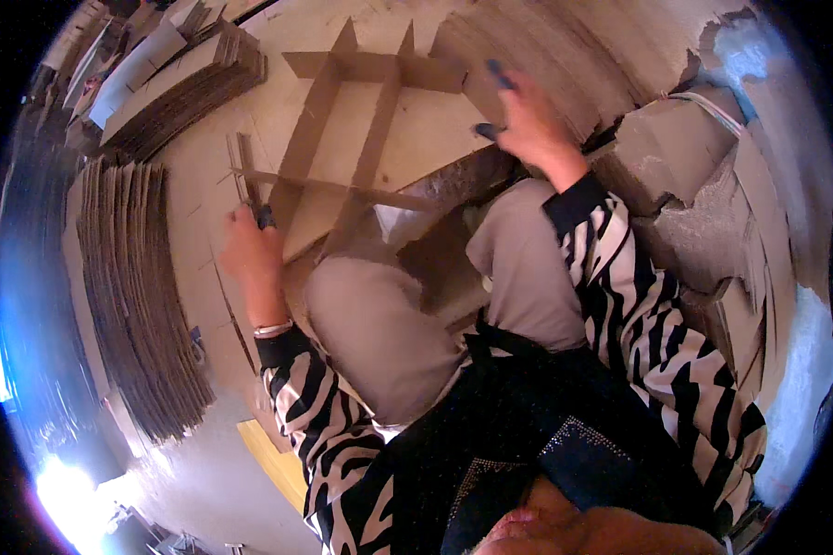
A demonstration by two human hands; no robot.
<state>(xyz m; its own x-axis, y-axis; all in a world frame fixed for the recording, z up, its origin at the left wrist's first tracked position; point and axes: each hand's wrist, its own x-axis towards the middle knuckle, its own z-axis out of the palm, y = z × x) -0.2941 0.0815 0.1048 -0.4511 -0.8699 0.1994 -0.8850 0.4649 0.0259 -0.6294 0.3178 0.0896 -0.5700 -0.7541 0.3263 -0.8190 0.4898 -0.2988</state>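
A cardboard divider grid (361,120) of crossed brown strips lies on a flat cardboard sheet in front of my knees. My left hand (250,250) grips the near-left end of a thin cardboard strip (245,171) that slots into the grid. My right hand (528,120) reaches to the far right side of the grid, fingers curled on the edge of a stack of cardboard sheets (528,46). Both sleeves are black-and-white striped.
A fanned stack of flat cardboard pieces (139,287) lies at my left. Another pile (185,83) sits at the far left. Broken concrete blocks and cardboard scraps (703,213) stand at my right. A yellow board (268,453) lies near my left elbow.
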